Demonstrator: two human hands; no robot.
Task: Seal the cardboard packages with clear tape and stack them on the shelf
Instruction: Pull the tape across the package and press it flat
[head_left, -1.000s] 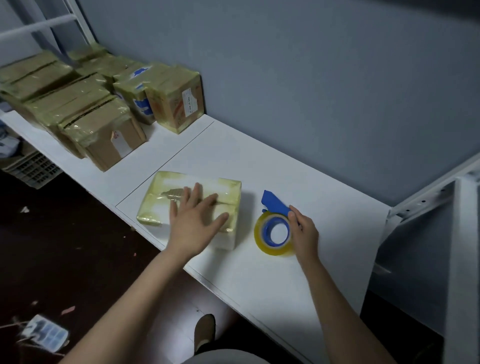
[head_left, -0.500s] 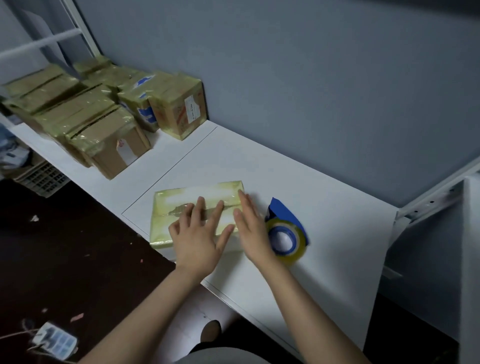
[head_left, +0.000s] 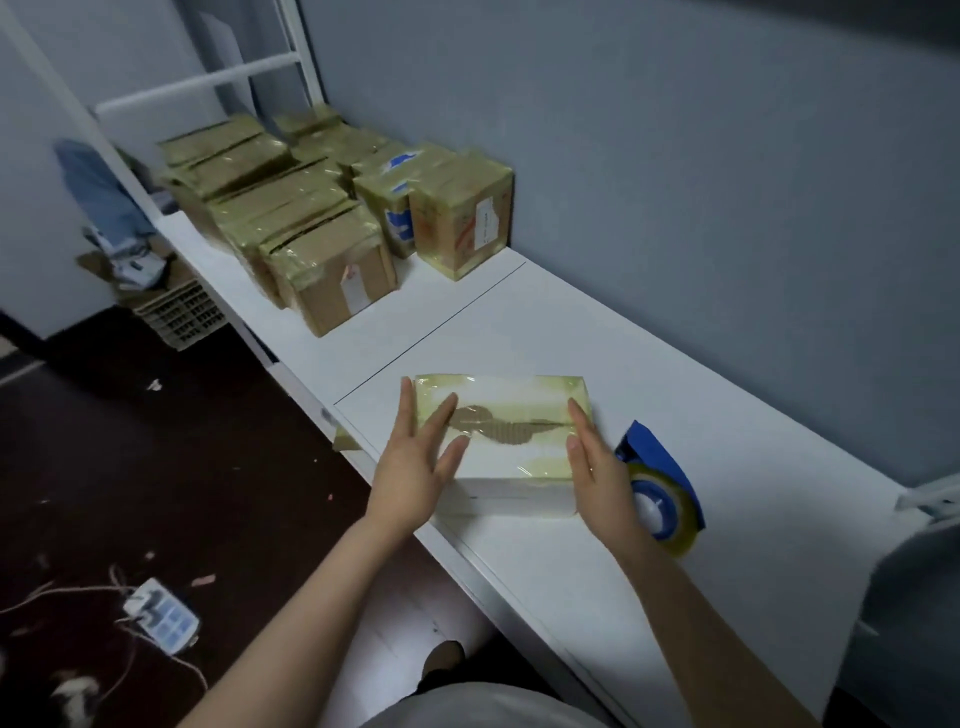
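a long white shelf (head_left: 649, 353) runs under a grey wall. the taped package (head_left: 514, 402) lies near its front edge, long axis left to right. the left hand (head_left: 415, 470) lies flat, fingers spread, on its left end. the right hand (head_left: 597, 470) presses straight-fingered against its right end. the sealed stack (head_left: 322, 244) stands well off leftward, nearer the left hand, and the tape dispenser (head_left: 667, 483) is just beside the right.

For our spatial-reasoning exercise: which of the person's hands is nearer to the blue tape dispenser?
Right. The right hand rests against the right end of the package, just beside the tape dispenser. The left hand lies on the package's left end, farther away.
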